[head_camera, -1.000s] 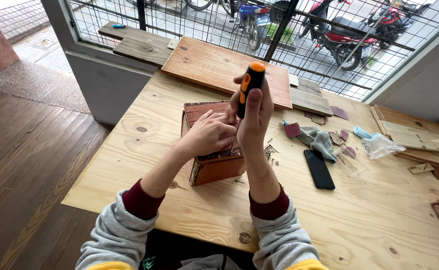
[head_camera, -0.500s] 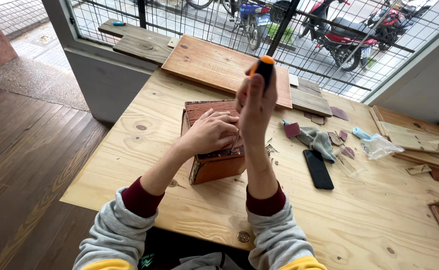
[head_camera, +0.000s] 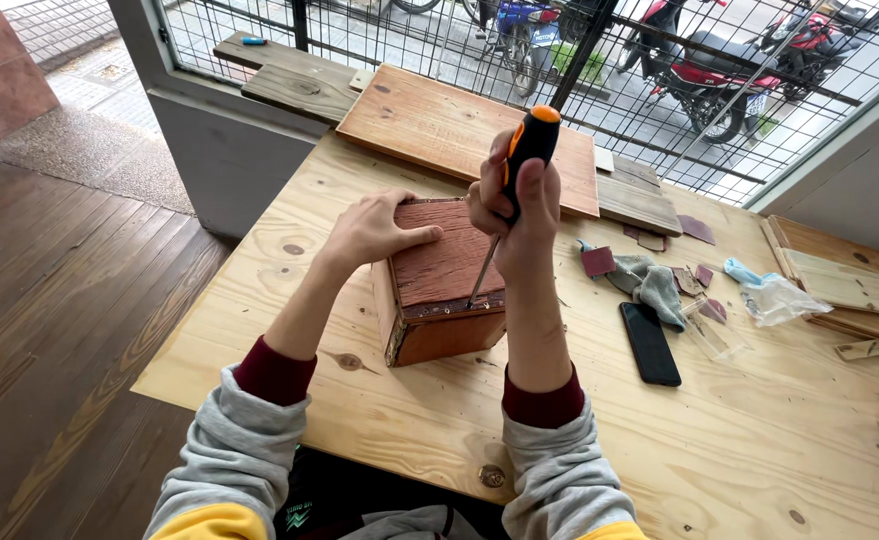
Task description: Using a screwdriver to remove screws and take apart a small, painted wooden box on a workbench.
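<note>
Wooden box point(head_camera: 439, 285) under flat left hand point(head_camera: 374, 228); right hand point(head_camera: 514, 205) grips screwdriver point(head_camera: 512, 190); phone point(head_camera: 649, 343) nearby.

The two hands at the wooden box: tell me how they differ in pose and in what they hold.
The left hand lies flat and open on top of the wooden box; the right hand is closed in a fist around the orange-and-black screwdriver. The left hand holds nothing; the right hand holds the tool nearly upright, tip at the box's near top edge. Both come from grey sleeves with dark red cuffs.
</note>
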